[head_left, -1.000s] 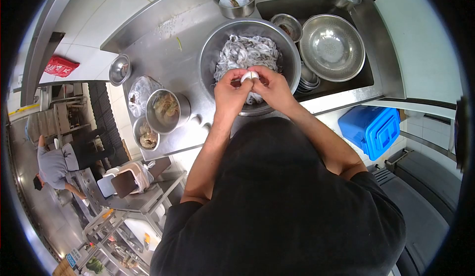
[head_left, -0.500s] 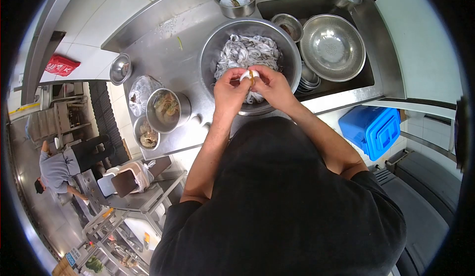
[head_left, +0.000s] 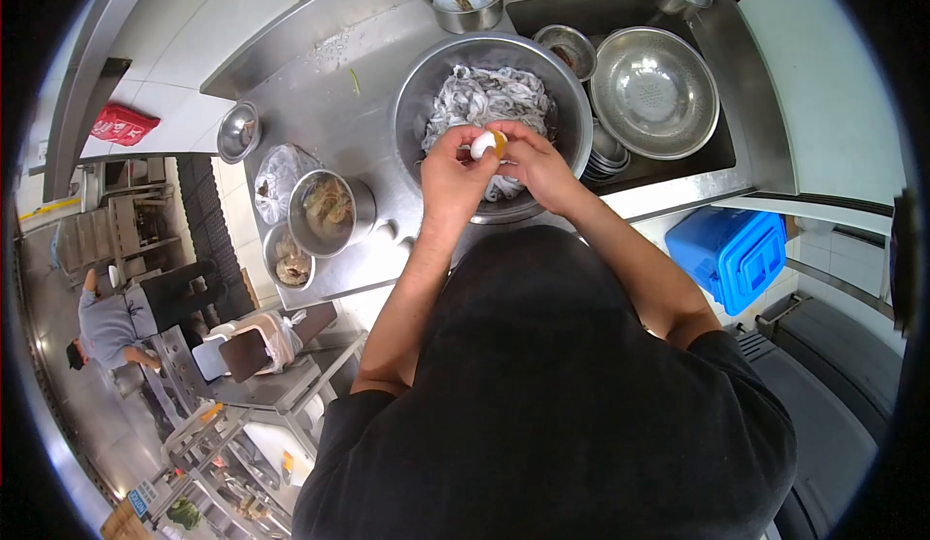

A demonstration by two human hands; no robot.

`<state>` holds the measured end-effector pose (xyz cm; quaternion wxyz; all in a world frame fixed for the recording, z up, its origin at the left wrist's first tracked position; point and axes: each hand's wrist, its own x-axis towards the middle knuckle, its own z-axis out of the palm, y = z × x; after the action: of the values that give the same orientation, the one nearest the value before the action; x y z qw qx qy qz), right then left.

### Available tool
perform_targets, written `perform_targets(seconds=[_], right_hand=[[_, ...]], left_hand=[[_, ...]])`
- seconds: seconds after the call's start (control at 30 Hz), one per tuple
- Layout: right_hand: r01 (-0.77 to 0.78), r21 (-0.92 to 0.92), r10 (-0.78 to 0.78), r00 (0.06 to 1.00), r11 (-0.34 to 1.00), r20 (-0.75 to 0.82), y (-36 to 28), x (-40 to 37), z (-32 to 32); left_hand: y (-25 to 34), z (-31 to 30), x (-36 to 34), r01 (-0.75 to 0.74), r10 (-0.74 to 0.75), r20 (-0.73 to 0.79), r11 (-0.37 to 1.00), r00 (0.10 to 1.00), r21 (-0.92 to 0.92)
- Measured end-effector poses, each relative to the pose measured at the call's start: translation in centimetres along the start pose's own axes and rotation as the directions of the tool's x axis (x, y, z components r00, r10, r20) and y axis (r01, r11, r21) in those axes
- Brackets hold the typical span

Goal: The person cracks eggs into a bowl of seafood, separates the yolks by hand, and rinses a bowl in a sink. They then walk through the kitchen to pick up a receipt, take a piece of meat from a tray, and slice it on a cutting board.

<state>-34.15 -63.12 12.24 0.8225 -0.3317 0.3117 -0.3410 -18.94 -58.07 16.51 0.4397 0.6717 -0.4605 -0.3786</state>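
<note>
Your left hand (head_left: 450, 177) pinches a split egg (head_left: 486, 145), more yellow now bared, above the twelve-o'clock bowl (head_left: 415, 90); right hand (head_left: 542, 177), grip unclear.

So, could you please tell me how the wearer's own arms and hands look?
The left hand and right hand are ungloved. The forearms are bare, with no watch or bracelet visible. Short, plain black sleeves cover the upper arms.

Short-sleeved black top (head_left: 562, 395), apparently plain
</note>
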Motion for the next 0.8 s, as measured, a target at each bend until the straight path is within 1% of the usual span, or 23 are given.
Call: perform_targets(seconds=[0.07,0.2,0.3,0.37,0.5,0.6,0.7,0.8], right_hand=[[-0.051,0.091,0.05,0.999,0.995,0.01,0.3,0.6,-0.4],[-0.085,0.154,0.078,0.996,0.984,0.048,0.4,1.1,-0.4],[-0.13,0.24,0.124,0.992,0.962,0.039,0.3,1.4,-0.1],[-0.157,0.277,0.153,0.988,0.948,0.035,0.0,1.3,-0.1],[-0.174,0.26,0.172,0.985,0.95,0.032,-0.1,1.8,0.0],[-0.177,0.242,0.172,0.984,0.954,0.043,-0.1,2.3,-0.1],[-0.194,0.245,0.184,0.981,0.95,0.062,-0.2,2.7,-0.3],[-0.209,0.23,0.199,0.978,0.951,0.063,0.0,3.4,-0.5]], left_hand=[[0.0,0.1,0.1,-0.017,0.017,0.0,1.0,1.0,-0.004],[0.2,0.0,0.2,-0.023,0.023,-0.005,1.0,1.0,0.01],[-0.2,-0.4,0.5,0.02,-0.019,0.016,0.998,1.0,-0.06],[-0.9,-0.5,0.9,0.009,-0.01,-0.013,0.994,1.0,-0.105],[-1.2,-0.8,1.2,0.037,-0.041,-0.015,0.983,0.999,-0.182],[-1.6,-1.2,1.7,0.085,-0.083,0.022,0.952,0.996,-0.294],[-1.9,-1.8,2.1,0.221,-0.194,0.105,0.861,0.975,-0.458],[-1.7,-2.0,2.2,0.251,-0.233,0.099,0.835,0.967,-0.489]])
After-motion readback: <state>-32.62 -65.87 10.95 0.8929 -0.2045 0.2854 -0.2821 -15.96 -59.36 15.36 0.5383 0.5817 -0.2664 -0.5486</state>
